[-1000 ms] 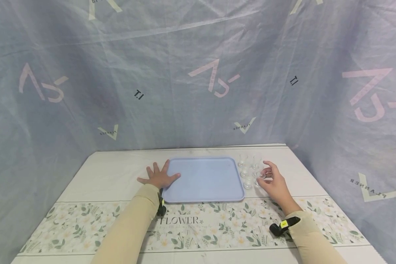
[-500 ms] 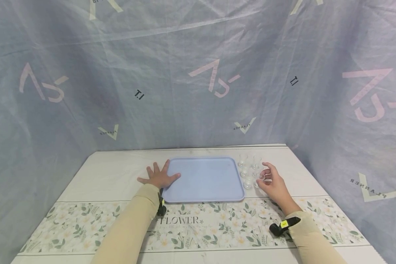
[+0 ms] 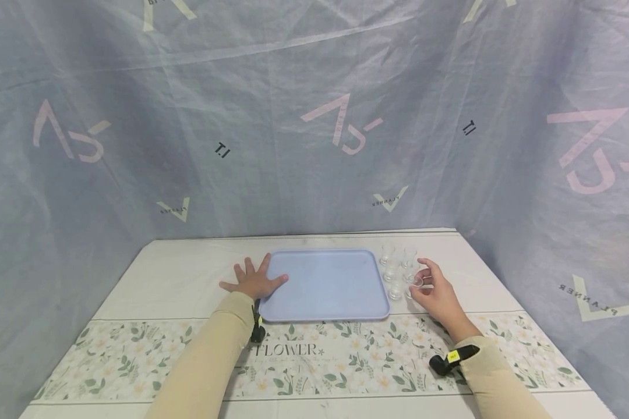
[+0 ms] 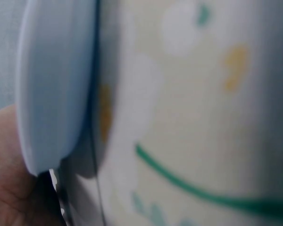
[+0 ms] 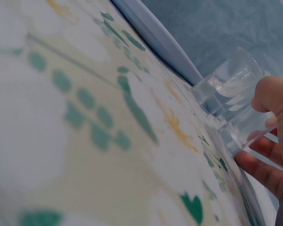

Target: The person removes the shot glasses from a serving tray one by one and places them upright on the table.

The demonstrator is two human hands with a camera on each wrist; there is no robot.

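A light blue rectangular tray [image 3: 325, 285] lies on the table. My left hand [image 3: 253, 285] is spread over its left edge, the thumb on the tray and the other fingers splayed on the cloth beyond it. To the right of the tray, my right hand [image 3: 436, 291] pinches a small clear glass [image 5: 240, 132] between thumb and fingers. That glass is upright, at the front right of a cluster of similar glasses [image 3: 390, 273]. The right wrist view has another clear glass [image 5: 231, 82] just beyond the held one. Part of the held glass is hidden behind the thumb.
The glasses stand close together along the tray's right edge. A white tablecloth with a floral band [image 3: 367, 361] covers the table. Grey-blue fabric [image 3: 272, 128] hangs behind the table and along both sides.
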